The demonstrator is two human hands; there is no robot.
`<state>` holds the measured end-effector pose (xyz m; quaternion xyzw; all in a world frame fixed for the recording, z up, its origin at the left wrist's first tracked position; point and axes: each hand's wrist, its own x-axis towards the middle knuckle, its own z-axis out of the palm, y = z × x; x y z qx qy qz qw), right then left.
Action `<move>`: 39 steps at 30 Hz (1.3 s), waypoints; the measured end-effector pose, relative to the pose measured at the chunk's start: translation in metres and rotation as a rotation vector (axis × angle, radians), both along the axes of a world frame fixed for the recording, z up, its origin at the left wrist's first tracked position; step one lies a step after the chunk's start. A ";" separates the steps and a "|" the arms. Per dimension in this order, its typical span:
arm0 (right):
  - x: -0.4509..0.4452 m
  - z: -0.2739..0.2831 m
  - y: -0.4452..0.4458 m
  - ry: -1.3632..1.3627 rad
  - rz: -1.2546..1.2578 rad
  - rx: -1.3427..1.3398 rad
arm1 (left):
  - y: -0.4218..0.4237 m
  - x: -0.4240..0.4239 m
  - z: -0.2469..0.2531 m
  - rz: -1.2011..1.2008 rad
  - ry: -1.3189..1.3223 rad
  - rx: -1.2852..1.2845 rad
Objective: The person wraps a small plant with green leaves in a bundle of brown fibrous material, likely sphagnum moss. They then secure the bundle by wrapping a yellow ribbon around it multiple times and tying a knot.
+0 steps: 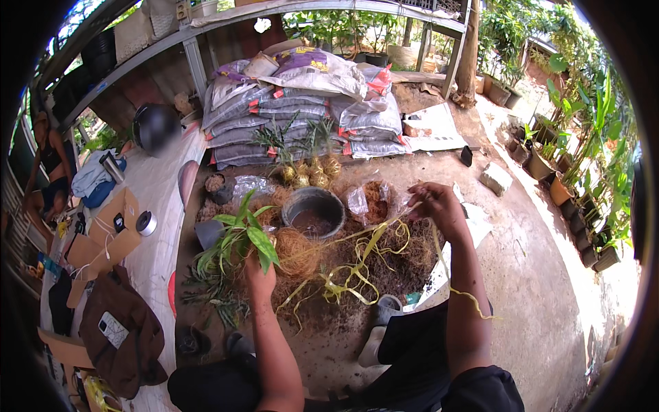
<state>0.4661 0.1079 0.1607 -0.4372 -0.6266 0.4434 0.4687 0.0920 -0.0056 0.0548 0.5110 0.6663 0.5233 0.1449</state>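
My left hand [260,278] grips a green leafy plant [247,226] near its base. The leaves hide most of its fingers. Against that hand sits a ball of brown coir fibre [298,256], apparently at the plant's root end. My right hand [436,207] is raised to the right, pinching yellow plastic twine [381,232] between thumb and fingers. One strand runs taut from the coir ball to this hand, while loose loops hang below over dark soil [406,273]. Behind the ball stands a black basin [313,211] with murky brown contents.
Several twine-wrapped root balls [309,175] with plants stand before stacked sacks [304,103]. An open bag of coir [375,201] lies beyond the basin. At left are a cloth-covered surface [180,226], cardboard box [105,237] and seated person [49,165]. Potted plants [561,190] line the right.
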 end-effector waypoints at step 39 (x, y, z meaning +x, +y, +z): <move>-0.080 -0.012 -0.008 -0.527 0.228 0.391 | -0.006 0.024 -0.003 -0.229 0.015 0.057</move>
